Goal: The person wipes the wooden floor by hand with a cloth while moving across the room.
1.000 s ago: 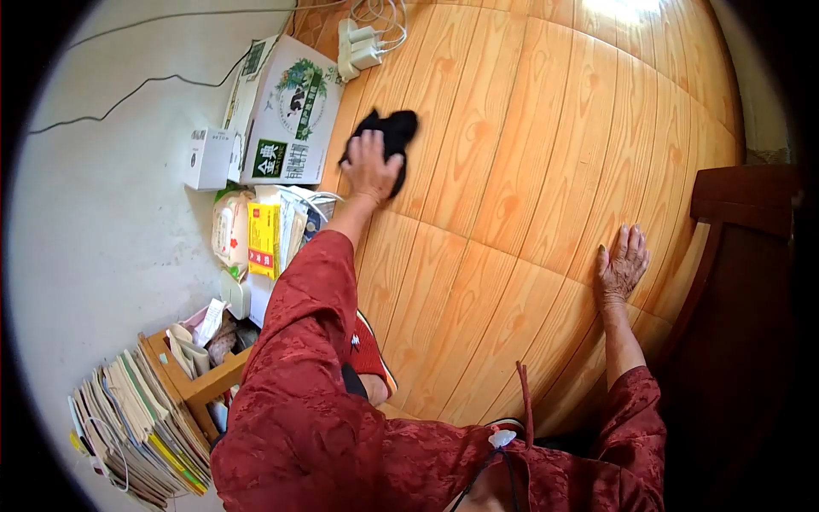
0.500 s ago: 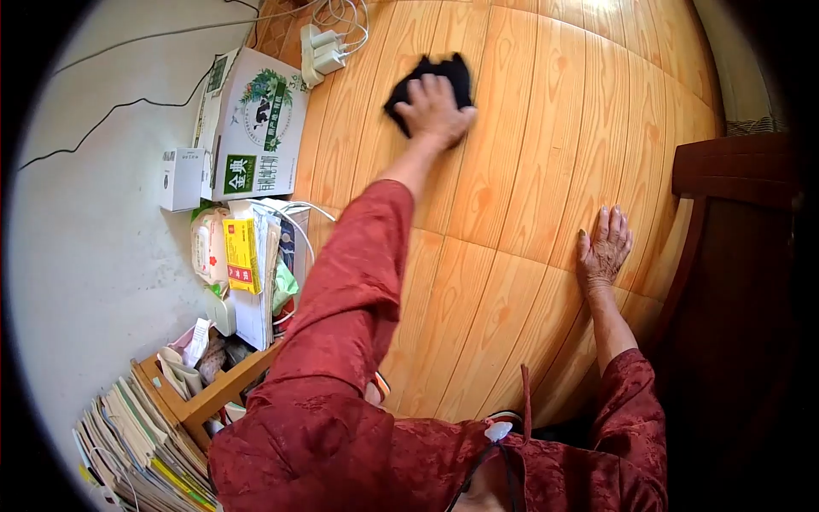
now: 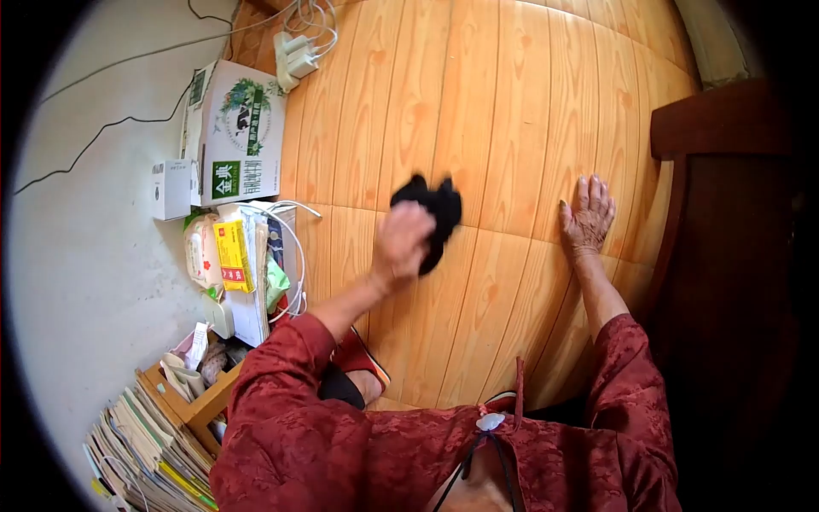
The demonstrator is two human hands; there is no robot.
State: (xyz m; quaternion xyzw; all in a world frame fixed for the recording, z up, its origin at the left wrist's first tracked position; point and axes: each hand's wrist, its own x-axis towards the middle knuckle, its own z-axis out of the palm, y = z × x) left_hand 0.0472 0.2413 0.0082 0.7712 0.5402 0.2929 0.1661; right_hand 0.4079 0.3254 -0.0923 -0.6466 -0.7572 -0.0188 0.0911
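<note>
My left hand [image 3: 404, 243] is over the left part of a crumpled black cloth [image 3: 442, 209] on the wood-pattern floor [image 3: 495, 299]. Motion blurs the fingers, which look bent onto the cloth; its right side sticks out beyond them. My right hand [image 3: 589, 218] lies palm down on the floor to the right, fingers stretched out and holding nothing. Both arms come out of dark red patterned sleeves.
At the left wall stand a milk carton box [image 3: 243, 136], a small white box [image 3: 173, 189], a white power strip [image 3: 294, 61] with cables, a yellow packet [image 3: 233, 254] and stacked papers [image 3: 145, 444]. Dark wooden furniture [image 3: 725, 222] borders the right side.
My left hand and the black cloth have come back toward my body from farther up the floor. The right hand stays planted on the floor. The whole view has shifted slightly.
</note>
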